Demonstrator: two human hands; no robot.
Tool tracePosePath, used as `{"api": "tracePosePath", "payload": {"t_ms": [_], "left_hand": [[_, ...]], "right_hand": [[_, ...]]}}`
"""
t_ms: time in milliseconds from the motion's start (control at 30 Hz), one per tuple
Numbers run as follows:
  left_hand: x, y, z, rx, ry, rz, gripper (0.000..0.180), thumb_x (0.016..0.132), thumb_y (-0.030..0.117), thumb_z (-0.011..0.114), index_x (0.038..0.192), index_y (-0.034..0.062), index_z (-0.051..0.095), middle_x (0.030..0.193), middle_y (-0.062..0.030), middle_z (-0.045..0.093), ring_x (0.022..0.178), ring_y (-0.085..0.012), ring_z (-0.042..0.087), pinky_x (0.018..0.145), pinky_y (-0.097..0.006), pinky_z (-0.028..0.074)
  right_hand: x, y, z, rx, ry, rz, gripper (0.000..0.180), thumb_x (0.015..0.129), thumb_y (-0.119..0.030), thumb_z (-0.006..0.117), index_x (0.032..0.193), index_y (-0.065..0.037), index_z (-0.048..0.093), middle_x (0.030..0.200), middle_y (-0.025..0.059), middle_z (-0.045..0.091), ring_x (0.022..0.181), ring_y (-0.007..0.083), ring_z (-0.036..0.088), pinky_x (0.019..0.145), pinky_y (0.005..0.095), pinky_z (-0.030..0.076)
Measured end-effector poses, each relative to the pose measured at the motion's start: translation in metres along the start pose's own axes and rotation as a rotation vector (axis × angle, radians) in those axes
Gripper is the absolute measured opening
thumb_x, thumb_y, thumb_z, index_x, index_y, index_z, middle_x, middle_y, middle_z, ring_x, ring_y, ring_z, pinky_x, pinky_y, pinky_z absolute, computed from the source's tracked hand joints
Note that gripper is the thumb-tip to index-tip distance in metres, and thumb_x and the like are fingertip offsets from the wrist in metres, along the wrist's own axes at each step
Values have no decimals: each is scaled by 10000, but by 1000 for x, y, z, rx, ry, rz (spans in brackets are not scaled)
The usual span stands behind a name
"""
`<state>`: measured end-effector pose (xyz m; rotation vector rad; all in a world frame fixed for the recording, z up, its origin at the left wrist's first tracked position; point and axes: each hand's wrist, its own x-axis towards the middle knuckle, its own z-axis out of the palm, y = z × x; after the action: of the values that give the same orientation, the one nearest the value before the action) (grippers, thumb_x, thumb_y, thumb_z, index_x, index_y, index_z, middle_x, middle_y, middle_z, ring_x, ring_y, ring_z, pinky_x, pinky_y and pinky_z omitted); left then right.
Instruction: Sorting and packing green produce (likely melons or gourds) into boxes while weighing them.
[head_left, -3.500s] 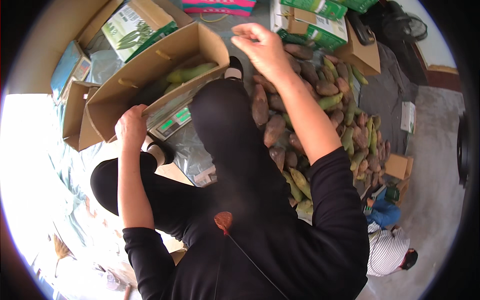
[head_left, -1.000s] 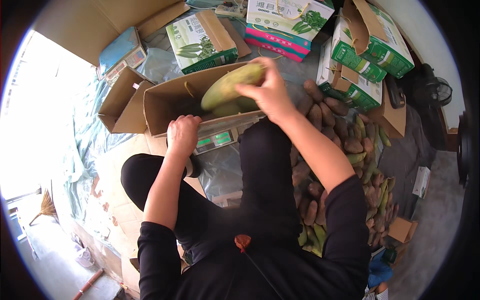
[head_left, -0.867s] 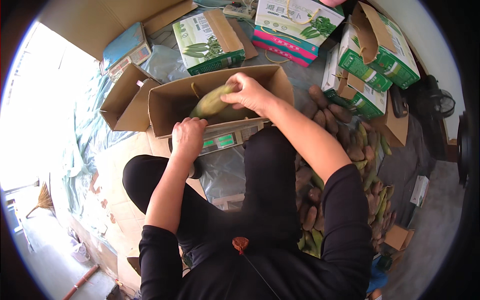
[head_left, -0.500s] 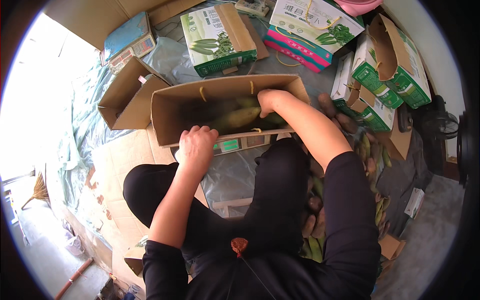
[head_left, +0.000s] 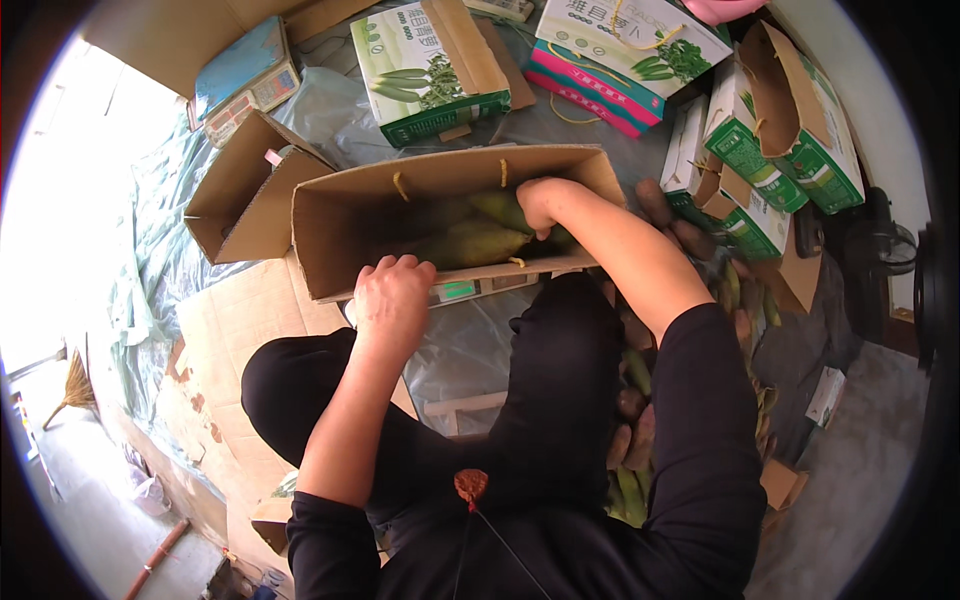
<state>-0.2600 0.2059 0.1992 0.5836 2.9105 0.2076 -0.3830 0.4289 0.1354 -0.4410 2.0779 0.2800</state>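
In front of me a long, open cardboard box [head_left: 345,195] with yellow cord handles sits on a scale [head_left: 500,284] whose green display glows. Several green radishes [head_left: 480,243] lie lengthwise inside it. My left hand [head_left: 392,297] is closed over the box's near rim, fingers folded over the edge. Reaching over the right end, my right hand [head_left: 545,207] is inside the box, its fingers curled at the end of a green radish [head_left: 497,209]; the fingertips are partly hidden.
Loose green and brownish radishes [head_left: 632,405] are heaped by my right leg. Printed radish cartons [head_left: 430,75] stand beyond the box and at the right [head_left: 740,150]. A smaller open cardboard box [head_left: 250,190] stands left, near a blue-topped box [head_left: 240,70]. Flattened cardboard [head_left: 240,330] covers the left floor.
The box appears slightly shifted to the left. The radishes in it have moved a little under my right hand. My left hand keeps its place on the near rim.
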Motion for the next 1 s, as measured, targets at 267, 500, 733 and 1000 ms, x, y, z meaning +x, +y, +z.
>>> {"api": "tracePosePath", "payload": {"t_ms": [267,500,733,1000], "left_hand": [[-2,-2,4,10,62,30,102,696,46,564,745,122,611,772,-32,588,821,-222,590,704,-359,453],[2,0,5,52,48,41,162,730,48,543,801,144,652,795,-33,607,819,-237,603,701,-376,470],[1,-1,5,49,34,21,205,758,38,530,891,129,658,863,-65,624,875,-273,605,727,-405,494],[0,-1,3,51,-17,-13,245,772,109,613,1016,102,627,1001,-117,626,923,-317,599,780,-409,479]], "right_hand": [[-59,-1,-23,84,195,-137,555,615,-86,770,1126,-24,561,1069,168,623,1052,312,578,860,391,480],[-85,7,3,366,687,-98,362,763,-58,602,1122,-73,557,1042,135,633,998,310,597,822,418,487],[-179,63,84,871,1027,-35,365,813,-112,620,1171,-82,555,951,95,654,844,178,621,754,301,489],[-228,65,342,1399,1111,405,246,804,-65,594,1047,-26,585,875,122,667,809,207,647,721,316,493]]}}
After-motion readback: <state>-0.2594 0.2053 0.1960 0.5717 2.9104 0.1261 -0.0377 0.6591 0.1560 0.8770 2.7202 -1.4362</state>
